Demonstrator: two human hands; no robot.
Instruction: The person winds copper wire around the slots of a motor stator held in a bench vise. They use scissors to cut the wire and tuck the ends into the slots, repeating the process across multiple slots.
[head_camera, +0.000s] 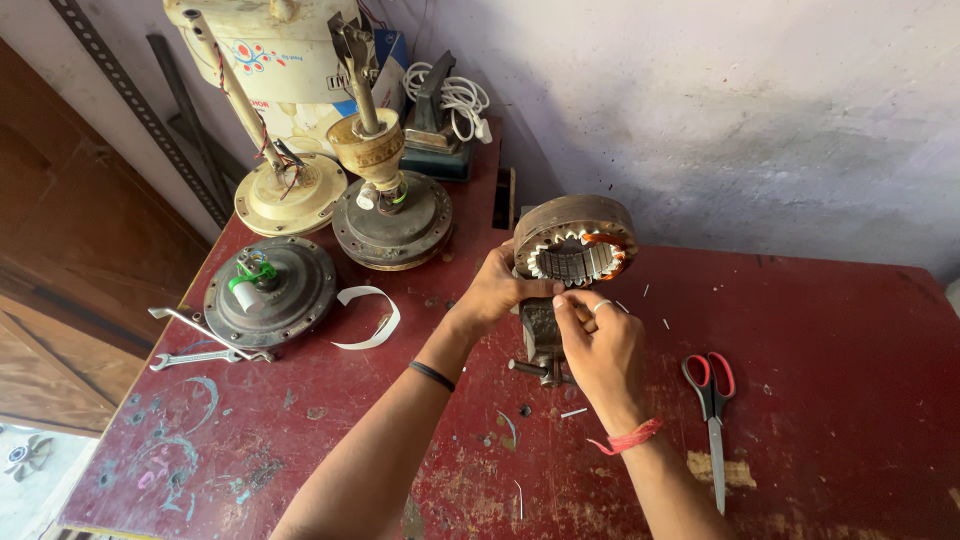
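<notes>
A round brown motor stator (578, 243) with white slot liners and copper winding on its right side stands on edge above a small bench vise (541, 342). My left hand (497, 290) grips the stator's lower left rim. With its fingertips pinched at the stator's lower edge, my right hand (597, 345) seems to hold a thin white strip; a ring and a red wrist thread show on it. Whether the vise clamps the stator is hidden by my hands.
Three ceiling fan motors (270, 290) (393, 215) (290, 190) stand at the back left of the red table (830, 330). Spanners (200, 345) lie at the left edge, a curled white strip (372, 315) beside them, red-handled scissors (711, 400) on the right. A white wall rises behind.
</notes>
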